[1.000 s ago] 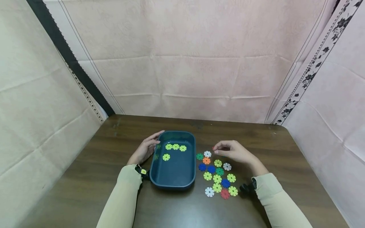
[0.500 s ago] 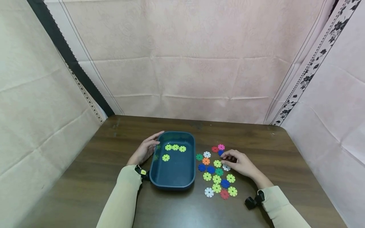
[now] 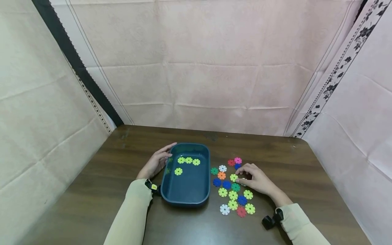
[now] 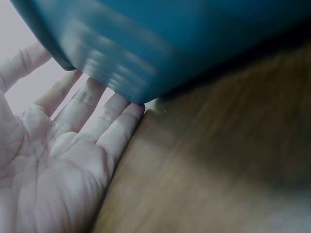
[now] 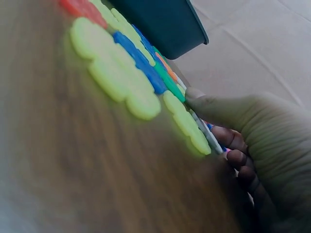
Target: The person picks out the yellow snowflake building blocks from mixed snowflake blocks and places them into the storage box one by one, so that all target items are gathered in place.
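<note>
My left hand (image 3: 156, 164) lies along the left side of a dark blue rectangular tub (image 3: 185, 200). In the left wrist view its fairly straight fingers (image 4: 80, 104) touch the tub's outer wall and rim. My right hand (image 3: 255, 179) hovers low over loose notched plastic discs, its thumb and index finger spread apart at the edge of a yellow-green notched disc (image 3: 233, 177). That disc appears flat on the table. A white disc beside it is mostly covered by the hand. In the right wrist view the thumb (image 5: 209, 104) hides the contact.
Several yellow-green discs (image 3: 189, 160) lie inside the tub. Blue (image 3: 226, 184), green (image 3: 235, 187), red (image 3: 241, 211), white (image 3: 225, 209), orange and pink discs spread over the brown table (image 3: 92, 204), right of the tub. Pale cloth walls (image 3: 208, 85) enclose the table's back and sides.
My right hand has moved from the red disc at the back towards me, uncovering red, pink and blue discs, and down to the yellow-green one. The left hand and tub have stayed put.
</note>
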Tool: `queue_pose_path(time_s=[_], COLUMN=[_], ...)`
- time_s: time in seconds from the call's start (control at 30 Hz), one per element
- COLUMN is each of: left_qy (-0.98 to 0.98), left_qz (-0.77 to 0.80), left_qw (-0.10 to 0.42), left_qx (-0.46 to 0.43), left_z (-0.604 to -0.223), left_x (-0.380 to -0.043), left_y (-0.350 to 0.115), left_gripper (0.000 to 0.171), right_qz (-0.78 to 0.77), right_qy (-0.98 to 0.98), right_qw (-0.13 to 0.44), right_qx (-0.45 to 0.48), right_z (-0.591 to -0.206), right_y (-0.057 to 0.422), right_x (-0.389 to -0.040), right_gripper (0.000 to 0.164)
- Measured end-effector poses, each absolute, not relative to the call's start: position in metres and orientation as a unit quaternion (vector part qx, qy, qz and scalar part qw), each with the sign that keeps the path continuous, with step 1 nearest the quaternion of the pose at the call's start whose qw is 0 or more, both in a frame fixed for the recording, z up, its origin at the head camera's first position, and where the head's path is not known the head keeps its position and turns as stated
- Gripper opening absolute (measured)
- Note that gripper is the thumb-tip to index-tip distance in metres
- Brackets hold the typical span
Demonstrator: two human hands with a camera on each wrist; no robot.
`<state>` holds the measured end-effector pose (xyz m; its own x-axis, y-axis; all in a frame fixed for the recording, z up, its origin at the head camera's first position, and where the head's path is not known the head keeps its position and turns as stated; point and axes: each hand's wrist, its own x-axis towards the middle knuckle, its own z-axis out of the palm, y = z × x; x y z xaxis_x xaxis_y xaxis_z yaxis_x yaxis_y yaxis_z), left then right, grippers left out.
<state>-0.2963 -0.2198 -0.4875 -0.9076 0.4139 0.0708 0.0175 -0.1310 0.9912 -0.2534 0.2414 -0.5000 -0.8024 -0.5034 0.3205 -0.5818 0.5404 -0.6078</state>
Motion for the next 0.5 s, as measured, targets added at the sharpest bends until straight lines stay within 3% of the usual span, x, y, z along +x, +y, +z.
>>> queue_pose_path(time_s=[0.5], left_qy=[0.646], left_qz=[0.73], left_qw=[0.135], left_qx=[0.177], left_z=[-0.4909], left_x=[-0.294], left_y=[-0.2201], left_gripper=[0.056], right_qz=[0.361], right_qy=[-0.872], right_qw=[0.071], right_qx=[0.322], right_z=[-0.506], right_y=[0.2407], right_x=[-0.2513], right_gripper=[0.028])
